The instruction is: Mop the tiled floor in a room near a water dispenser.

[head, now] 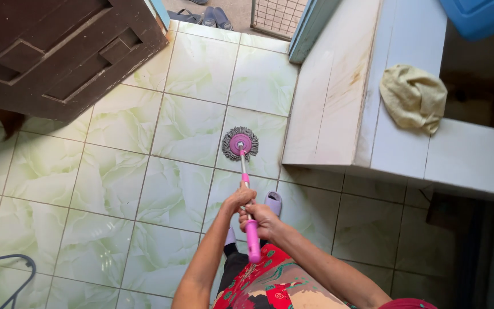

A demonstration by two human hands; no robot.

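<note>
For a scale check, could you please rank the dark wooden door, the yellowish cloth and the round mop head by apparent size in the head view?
1. dark wooden door, partly cut off
2. yellowish cloth
3. round mop head

Red patterned garment (270, 283) (green, black), lilac slipper (273, 202)

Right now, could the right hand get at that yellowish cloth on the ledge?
Probably not: the right hand is wrapped round the mop handle, and the cloth lies well off on the ledge.
</note>
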